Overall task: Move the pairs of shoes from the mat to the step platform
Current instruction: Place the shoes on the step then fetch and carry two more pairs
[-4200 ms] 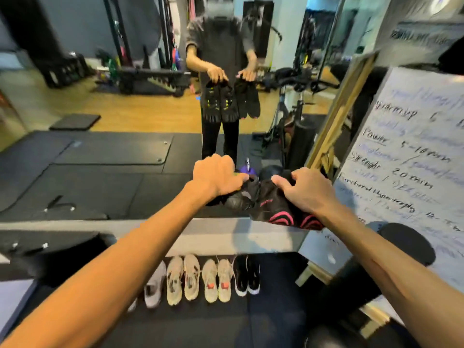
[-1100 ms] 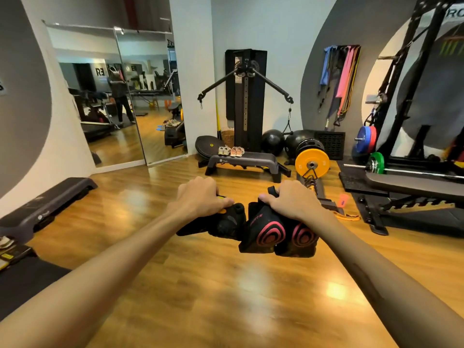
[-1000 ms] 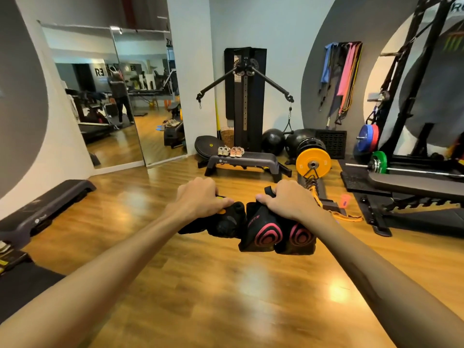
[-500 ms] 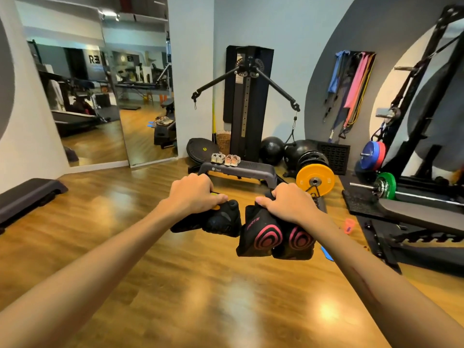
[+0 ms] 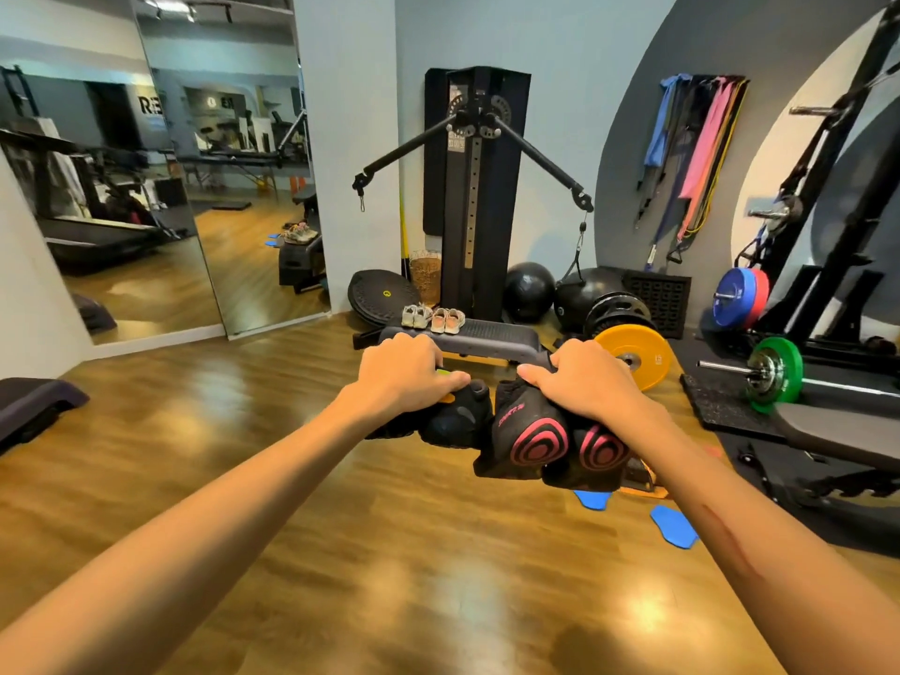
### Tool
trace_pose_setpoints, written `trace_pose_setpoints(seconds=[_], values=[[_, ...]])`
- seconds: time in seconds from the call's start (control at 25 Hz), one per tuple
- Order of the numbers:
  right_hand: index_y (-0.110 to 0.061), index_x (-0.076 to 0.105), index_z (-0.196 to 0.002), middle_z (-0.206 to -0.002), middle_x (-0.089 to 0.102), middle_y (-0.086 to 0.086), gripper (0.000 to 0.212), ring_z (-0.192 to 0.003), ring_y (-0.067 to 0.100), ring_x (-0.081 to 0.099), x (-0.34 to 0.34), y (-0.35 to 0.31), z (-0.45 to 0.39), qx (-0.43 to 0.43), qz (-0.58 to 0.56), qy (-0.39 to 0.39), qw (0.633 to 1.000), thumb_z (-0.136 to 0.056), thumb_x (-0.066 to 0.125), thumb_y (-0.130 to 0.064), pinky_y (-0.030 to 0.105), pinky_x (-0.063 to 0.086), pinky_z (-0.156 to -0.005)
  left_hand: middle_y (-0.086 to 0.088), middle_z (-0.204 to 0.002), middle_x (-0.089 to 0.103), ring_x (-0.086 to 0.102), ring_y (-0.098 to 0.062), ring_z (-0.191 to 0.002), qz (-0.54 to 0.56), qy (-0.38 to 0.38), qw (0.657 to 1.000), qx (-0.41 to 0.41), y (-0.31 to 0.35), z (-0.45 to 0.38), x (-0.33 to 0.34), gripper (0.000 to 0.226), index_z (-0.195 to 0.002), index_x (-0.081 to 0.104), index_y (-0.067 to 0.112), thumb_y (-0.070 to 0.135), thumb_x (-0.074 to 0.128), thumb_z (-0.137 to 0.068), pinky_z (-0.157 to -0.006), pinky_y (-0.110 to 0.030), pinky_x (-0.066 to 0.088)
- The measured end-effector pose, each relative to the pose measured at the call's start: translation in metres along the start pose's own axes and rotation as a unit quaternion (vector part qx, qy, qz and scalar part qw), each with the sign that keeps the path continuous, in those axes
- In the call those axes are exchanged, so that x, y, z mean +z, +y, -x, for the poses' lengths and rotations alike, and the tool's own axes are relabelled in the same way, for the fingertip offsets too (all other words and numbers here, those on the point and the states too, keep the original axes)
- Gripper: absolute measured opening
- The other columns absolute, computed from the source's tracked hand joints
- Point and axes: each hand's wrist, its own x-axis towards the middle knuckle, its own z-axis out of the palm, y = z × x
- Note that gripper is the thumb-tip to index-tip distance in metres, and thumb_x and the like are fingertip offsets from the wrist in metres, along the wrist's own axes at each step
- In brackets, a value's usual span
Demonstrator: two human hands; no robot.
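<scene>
Both hands are occupied, short of the step platform (image 5: 492,333). The left hand (image 5: 406,370) is curled over a plain black pair (image 5: 453,421); the right hand (image 5: 587,382) grips a black pair with pink soles (image 5: 540,445), which hangs toe-down. Two pale pairs (image 5: 432,318) already stand at the platform's left end. Risks: one-handed holds may shed a shoe; blue pads (image 5: 674,526) and the yellow plate (image 5: 633,358) right of the platform could trip; careless placement may knock the pale pairs.

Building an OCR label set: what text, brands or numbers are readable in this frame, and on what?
"RE", cut off: sign reflected in the wall mirror.
Pink lettering on the black-and-pink shoes held by the right hand: too blurred.
Markings on the yellow weight plate: too small.
Plate on the cable machine: unreadable.
</scene>
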Motion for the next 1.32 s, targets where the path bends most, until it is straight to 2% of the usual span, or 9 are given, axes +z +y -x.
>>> trace_pose_setpoints(seconds=[0.08, 0.24, 0.4, 0.56, 0.8, 0.88, 1.08, 1.24, 1.32], values=[[-0.016, 0.051, -0.071, -0.098, 0.065, 0.012, 0.049, -0.094, 0.032, 0.061, 0.013, 0.014, -0.047, 0.002, 0.002, -0.005, 1.000, -0.086, 0.050, -0.063, 0.034, 0.039, -0.068, 0.003, -0.077, 0.058, 0.054, -0.017, -0.076, -0.004, -0.011, 1.000, 0.002, 0.001, -0.045, 0.015, 0.042, -0.079, 0.069, 0.025, 0.064, 0.056, -0.080, -0.066, -0.029, 0.038], [-0.021, 0.045, -0.061, -0.091, 0.061, 0.009, 0.050, -0.091, 0.032, 0.060, 0.034, 0.055, -0.151, 0.003, -0.002, -0.016, 1.000, -0.084, 0.050, -0.064, 0.037, 0.045, -0.071, 0.004, -0.081, 0.057, 0.058, -0.018, -0.082, -0.013, -0.017, 1.000, 0.008, 0.008, -0.152, 0.040, 0.043, -0.092, 0.071, 0.025, 0.064, 0.056, -0.081, -0.067, -0.030, 0.041], [-0.022, 0.047, -0.064, -0.093, 0.063, 0.009, 0.048, -0.092, 0.032, 0.061, 0.042, 0.083, -0.242, -0.001, 0.008, -0.011, 1.000, -0.085, 0.049, -0.065, 0.038, 0.047, -0.074, 0.004, -0.080, 0.058, 0.055, -0.017, -0.078, 0.000, -0.020, 1.000, -0.013, 0.005, -0.249, 0.055, 0.044, -0.091, 0.073, 0.023, 0.063, 0.058, -0.081, -0.066, -0.030, 0.040], [-0.021, 0.050, -0.066, -0.090, 0.063, 0.006, 0.048, -0.091, 0.030, 0.061, 0.059, 0.109, -0.335, 0.001, 0.015, -0.011, 1.000, -0.085, 0.048, -0.065, 0.038, 0.049, -0.075, 0.001, -0.089, 0.066, 0.062, -0.020, -0.088, 0.004, -0.049, 0.999, -0.022, -0.005, -0.349, 0.080, 0.046, -0.097, 0.073, 0.022, 0.063, 0.058, -0.081, -0.067, -0.031, 0.041], [-0.024, 0.045, -0.062, -0.081, 0.060, 0.001, 0.049, -0.083, 0.025, 0.062, 0.102, 0.140, -0.469, 0.023, 0.027, -0.028, 0.999, -0.085, 0.046, -0.067, 0.037, 0.051, -0.075, 0.001, -0.095, 0.060, 0.060, -0.021, -0.097, 0.036, -0.103, 0.994, -0.011, -0.046, -0.492, 0.129, 0.047, -0.098, 0.068, 0.020, 0.062, 0.058, -0.080, -0.072, -0.033, 0.043], [-0.024, 0.045, -0.064, -0.085, 0.061, 0.001, 0.048, -0.087, 0.024, 0.062, 0.113, 0.143, -0.519, 0.031, 0.037, -0.034, 0.998, -0.085, 0.046, -0.067, 0.035, 0.050, -0.074, -0.001, -0.101, 0.063, 0.060, -0.022, -0.099, 0.054, -0.120, 0.991, -0.008, -0.065, -0.546, 0.139, 0.047, -0.098, 0.068, 0.021, 0.063, 0.058, -0.079, -0.074, -0.035, 0.044], [-0.026, 0.049, -0.075, -0.099, 0.063, 0.000, 0.046, -0.096, 0.022, 0.061, 0.135, 0.162, -0.631, 0.051, 0.044, -0.027, 0.997, -0.084, 0.043, -0.070, 0.034, 0.046, -0.077, 0.004, -0.080, 0.058, 0.055, -0.015, -0.079, 0.065, -0.132, 0.989, 0.002, -0.092, -0.663, 0.149, 0.044, -0.077, 0.066, 0.022, 0.065, 0.057, -0.079, -0.063, -0.030, 0.039], [-0.026, 0.050, -0.078, -0.102, 0.065, 0.000, 0.045, -0.096, 0.022, 0.062, 0.155, 0.183, -0.717, 0.062, 0.032, -0.029, 0.997, -0.085, 0.042, -0.069, 0.034, 0.045, -0.076, 0.003, -0.099, 0.064, 0.059, -0.018, -0.094, 0.054, -0.114, 0.992, 0.012, -0.102, -0.750, 0.169, 0.053, -0.092, 0.069, 0.021, 0.069, 0.056, -0.075, -0.069, -0.033, 0.042], [-0.023, 0.054, -0.082, -0.103, 0.065, 0.002, 0.046, -0.097, 0.022, 0.062, 0.164, 0.196, -0.755, 0.053, 0.031, -0.035, 0.997, -0.086, 0.043, -0.068, 0.034, 0.044, -0.075, 0.000, -0.097, 0.068, 0.063, -0.018, -0.087, 0.058, -0.130, 0.990, 0.012, -0.103, -0.789, 0.179, 0.050, -0.090, 0.071, 0.021, 0.068, 0.057, -0.076, -0.064, -0.031, 0.048]])
